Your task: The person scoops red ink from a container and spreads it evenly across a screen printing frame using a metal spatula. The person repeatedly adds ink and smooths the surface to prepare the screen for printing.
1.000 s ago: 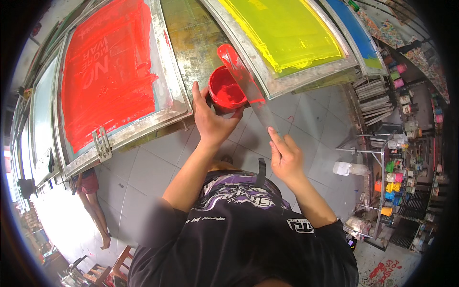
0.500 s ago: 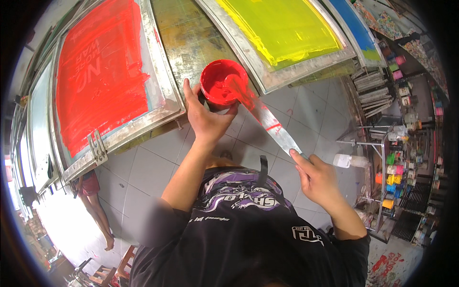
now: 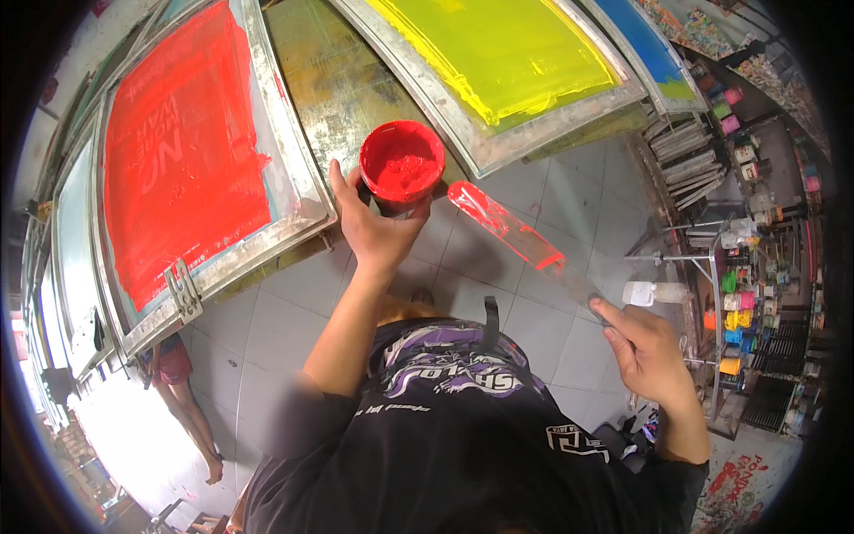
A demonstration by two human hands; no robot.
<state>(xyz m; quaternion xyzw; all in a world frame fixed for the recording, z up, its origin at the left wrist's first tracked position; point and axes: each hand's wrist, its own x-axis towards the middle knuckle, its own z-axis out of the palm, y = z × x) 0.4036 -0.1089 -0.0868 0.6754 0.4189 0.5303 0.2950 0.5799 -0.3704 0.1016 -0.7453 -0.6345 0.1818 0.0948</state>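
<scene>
My left hand (image 3: 378,227) is wrapped round a round tub of red ink (image 3: 403,162), tipped so that its smeared inside shows. In my right hand (image 3: 645,347) is a long flat spatula (image 3: 507,228), gripped at its near end. Wet red ink coats the spatula's far half, and its rounded tip is apart from the tub, just right of it. To the left of the tub lies a framed printing screen (image 3: 191,160) covered in red ink. Beyond the tub on the right is a second screen (image 3: 503,62), with yellow ink.
A screen with blue ink (image 3: 645,44) stands at the far right. Shelves (image 3: 756,311) with several ink containers line the right side, near a translucent bottle (image 3: 656,294). Another person's legs (image 3: 189,414) show at the left. Between the screens is a stained board (image 3: 334,80).
The spatula has come out of the tub and moved right with my right hand. My left hand still holds the tub, now slightly lower in view.
</scene>
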